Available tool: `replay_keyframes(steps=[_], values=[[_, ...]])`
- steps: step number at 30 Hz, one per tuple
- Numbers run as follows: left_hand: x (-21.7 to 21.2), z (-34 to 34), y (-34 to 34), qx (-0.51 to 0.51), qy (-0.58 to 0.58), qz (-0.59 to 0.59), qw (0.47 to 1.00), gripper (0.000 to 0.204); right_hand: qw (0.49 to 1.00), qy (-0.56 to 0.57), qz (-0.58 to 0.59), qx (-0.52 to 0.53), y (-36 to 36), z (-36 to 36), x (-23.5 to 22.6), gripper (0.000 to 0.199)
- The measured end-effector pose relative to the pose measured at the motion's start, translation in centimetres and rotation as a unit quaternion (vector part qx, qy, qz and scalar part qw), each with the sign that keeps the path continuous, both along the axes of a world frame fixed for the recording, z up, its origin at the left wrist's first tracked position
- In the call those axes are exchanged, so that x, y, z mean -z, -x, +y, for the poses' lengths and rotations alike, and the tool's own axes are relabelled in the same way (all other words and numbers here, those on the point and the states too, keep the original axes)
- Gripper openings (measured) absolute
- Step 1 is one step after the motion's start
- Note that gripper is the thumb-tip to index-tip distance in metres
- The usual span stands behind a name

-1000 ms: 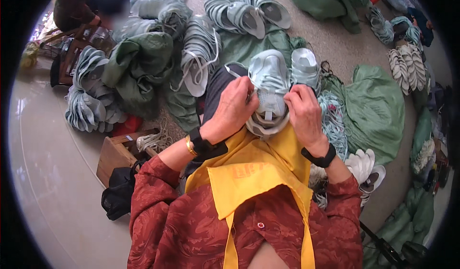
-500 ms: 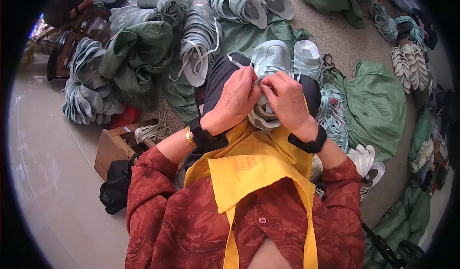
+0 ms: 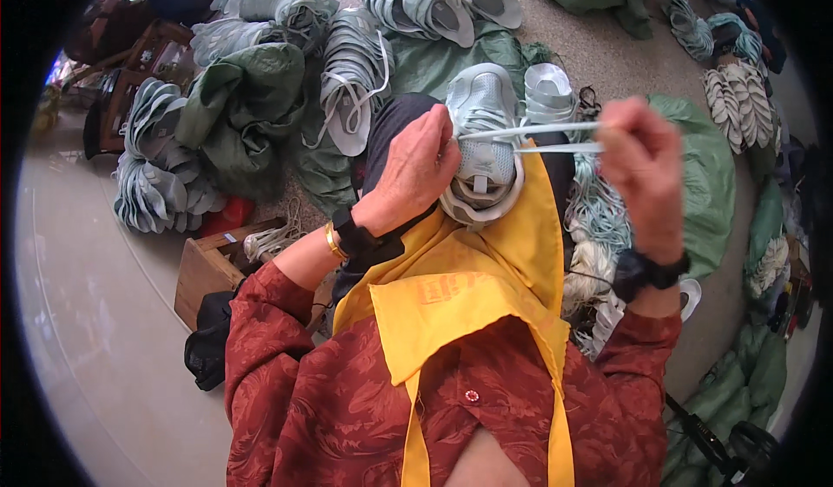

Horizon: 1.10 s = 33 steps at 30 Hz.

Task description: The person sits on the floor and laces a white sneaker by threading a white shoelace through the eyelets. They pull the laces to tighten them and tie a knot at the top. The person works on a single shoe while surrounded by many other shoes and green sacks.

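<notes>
A pale blue-green shoe upper lies across my lap, its toe pointing away from me. Pale laces run from its eyelets toward the right in two taut strands. My right hand, blurred at the fingers, is closed on these laces off to the right of the shoe. On the shoe's left edge my left hand is closed, its fingertips pinching at the lace by the eyelets. Just right of the toe stands a nested stack of similar uppers.
Stacks of uppers lie at the far left and ahead. Bundles of pale laces hang at my right. Green sacks lie around, and a wooden box stands at my left. A yellow apron covers my lap.
My right hand has drawn away from the shoe to the right, stretching the laces out. My left hand stays by the shoe, moved slightly left. The shoe's tongue now shows.
</notes>
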<state>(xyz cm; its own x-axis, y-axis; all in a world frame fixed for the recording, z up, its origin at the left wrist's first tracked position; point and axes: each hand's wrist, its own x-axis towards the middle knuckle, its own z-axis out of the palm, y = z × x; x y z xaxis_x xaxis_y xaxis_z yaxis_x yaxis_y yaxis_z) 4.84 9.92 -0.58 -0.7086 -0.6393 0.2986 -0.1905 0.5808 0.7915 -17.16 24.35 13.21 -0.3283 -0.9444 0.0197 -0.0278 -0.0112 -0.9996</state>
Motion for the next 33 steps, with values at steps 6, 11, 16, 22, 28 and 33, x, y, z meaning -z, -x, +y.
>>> replay_keyframes(steps=[6,11,16,22,28,33], values=[[-1.4,0.1,0.5,0.011,0.011,-0.024,1.0,0.017,0.991,0.083,-0.096,-0.036,-0.1,-1.1,-2.0,0.013],[-3.6,0.9,1.3,0.066,-0.059,-0.023,0.996,0.013,0.983,0.09,-0.109,-0.121,-1.2,-3.6,-1.2,0.014],[-4.0,1.9,2.7,0.13,-0.123,-0.009,0.984,0.032,0.951,0.13,-0.203,-0.192,-2.0,-5.3,0.9,0.015],[-2.6,1.8,2.9,0.155,-0.244,0.047,0.956,0.019,0.95,0.121,-0.217,-0.188,-1.3,-5.1,1.6,0.014],[-2.2,1.1,1.7,0.142,-0.321,0.039,0.935,0.011,0.961,0.128,-0.231,-0.079,-0.2,-3.3,1.5,0.014],[-2.9,-0.3,-0.9,0.084,-0.318,0.083,0.941,0.007,0.982,0.061,-0.179,0.022,2.9,0.4,3.3,0.017]])
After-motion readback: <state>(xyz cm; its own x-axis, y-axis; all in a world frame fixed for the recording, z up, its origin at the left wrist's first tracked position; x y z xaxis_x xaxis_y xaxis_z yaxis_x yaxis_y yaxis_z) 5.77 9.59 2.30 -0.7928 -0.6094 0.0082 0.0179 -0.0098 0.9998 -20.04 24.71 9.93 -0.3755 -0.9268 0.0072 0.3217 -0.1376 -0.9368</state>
